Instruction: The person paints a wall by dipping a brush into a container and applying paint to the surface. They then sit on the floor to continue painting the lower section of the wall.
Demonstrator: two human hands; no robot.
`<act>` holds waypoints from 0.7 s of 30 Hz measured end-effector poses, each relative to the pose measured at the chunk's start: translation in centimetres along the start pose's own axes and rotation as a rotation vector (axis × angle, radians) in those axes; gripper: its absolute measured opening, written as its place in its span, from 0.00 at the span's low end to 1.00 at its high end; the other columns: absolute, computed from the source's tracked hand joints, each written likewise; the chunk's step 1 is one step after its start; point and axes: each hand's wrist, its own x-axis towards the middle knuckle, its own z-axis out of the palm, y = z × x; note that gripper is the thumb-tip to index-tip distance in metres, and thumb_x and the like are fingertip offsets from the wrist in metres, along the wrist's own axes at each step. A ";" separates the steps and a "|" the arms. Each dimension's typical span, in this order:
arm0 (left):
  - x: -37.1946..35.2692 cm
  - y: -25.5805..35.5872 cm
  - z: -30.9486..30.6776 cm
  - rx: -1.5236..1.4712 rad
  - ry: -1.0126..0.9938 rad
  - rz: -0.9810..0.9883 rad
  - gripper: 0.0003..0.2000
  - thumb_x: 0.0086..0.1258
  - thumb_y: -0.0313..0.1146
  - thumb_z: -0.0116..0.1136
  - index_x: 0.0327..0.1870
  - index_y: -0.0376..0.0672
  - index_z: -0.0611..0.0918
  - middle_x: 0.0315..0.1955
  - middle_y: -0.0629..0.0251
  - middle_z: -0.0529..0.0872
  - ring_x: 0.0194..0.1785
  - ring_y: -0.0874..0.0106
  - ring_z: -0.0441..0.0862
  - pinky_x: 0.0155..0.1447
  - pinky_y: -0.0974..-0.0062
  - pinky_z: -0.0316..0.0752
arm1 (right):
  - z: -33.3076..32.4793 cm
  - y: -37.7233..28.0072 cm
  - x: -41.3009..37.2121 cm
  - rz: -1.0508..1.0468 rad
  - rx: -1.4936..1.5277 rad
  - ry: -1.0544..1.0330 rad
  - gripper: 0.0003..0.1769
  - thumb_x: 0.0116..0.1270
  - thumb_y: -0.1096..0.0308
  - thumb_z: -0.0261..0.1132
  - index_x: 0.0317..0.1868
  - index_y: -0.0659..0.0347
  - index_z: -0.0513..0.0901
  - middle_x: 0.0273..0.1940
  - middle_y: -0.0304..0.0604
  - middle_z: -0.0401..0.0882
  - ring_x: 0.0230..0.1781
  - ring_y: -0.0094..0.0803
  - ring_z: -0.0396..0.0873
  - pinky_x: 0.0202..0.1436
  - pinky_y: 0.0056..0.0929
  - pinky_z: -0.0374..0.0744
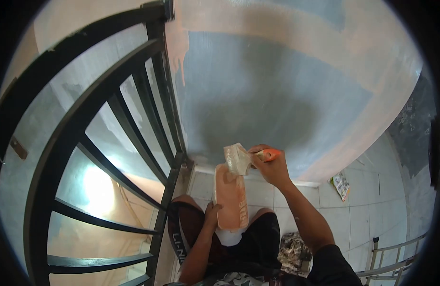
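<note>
My right hand (pixel 271 168) grips a paintbrush with an orange handle (pixel 269 154); its pale bristles (pixel 236 158) rest over the top end of a paint tray. My left hand (pixel 212 213) holds the lower left edge of that white tray (pixel 230 196), which is coated in peach-coloured paint and tilted upright in front of my knees. Behind the brush rises a grey wall (pixel 258 90) with peach paint along its top and right side.
A black metal railing (pixel 134 128) with slanted bars runs down the left. White floor tiles (pixel 367 209) lie below, with a printed paper packet (pixel 341 184) by the wall. A metal ladder (pixel 391 262) lies at the lower right. A patterned cloth (pixel 294 250) is by my leg.
</note>
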 end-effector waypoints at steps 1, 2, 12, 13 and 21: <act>-0.4 0.2 0.2 -0.001 0.016 -0.023 0.28 0.59 0.37 0.57 0.58 0.27 0.71 0.46 0.52 0.80 0.47 0.64 0.81 0.52 0.70 0.76 | 0.7 1.2 -0.5 0.077 0.104 0.027 0.07 0.63 0.75 0.63 0.41 0.67 0.83 0.36 0.41 0.82 0.39 0.26 0.82 0.43 0.27 0.85; -1.2 1.3 0.8 0.002 0.042 -0.020 0.28 0.58 0.37 0.57 0.58 0.27 0.71 0.46 0.52 0.80 0.47 0.64 0.81 0.52 0.70 0.76 | 1.3 1.6 -0.8 0.097 0.108 0.015 0.07 0.63 0.75 0.63 0.41 0.67 0.83 0.36 0.41 0.82 0.39 0.26 0.82 0.43 0.27 0.85; -1.6 2.0 1.6 0.025 0.093 -0.034 0.30 0.58 0.36 0.56 0.60 0.26 0.69 0.47 0.50 0.80 0.49 0.64 0.81 0.54 0.70 0.75 | 2.6 -9.4 7.5 -1.082 -0.658 0.211 0.13 0.52 0.75 0.69 0.40 0.54 0.83 0.42 0.41 0.81 0.42 0.35 0.80 0.38 0.26 0.81; -1.4 1.8 1.5 0.019 0.098 -0.025 0.30 0.58 0.36 0.56 0.60 0.26 0.69 0.47 0.50 0.80 0.49 0.64 0.81 0.54 0.70 0.75 | 3.1 -11.4 8.3 -1.171 -0.816 0.231 0.13 0.49 0.74 0.70 0.37 0.53 0.83 0.42 0.41 0.80 0.44 0.36 0.79 0.38 0.28 0.81; -0.5 0.4 1.0 0.013 0.089 -0.023 0.30 0.57 0.35 0.59 0.59 0.26 0.70 0.48 0.49 0.80 0.50 0.62 0.81 0.54 0.69 0.75 | 8.1 -15.8 17.7 -1.539 -1.187 0.331 0.04 0.51 0.68 0.66 0.30 0.55 0.83 0.40 0.41 0.79 0.47 0.34 0.77 0.48 0.29 0.80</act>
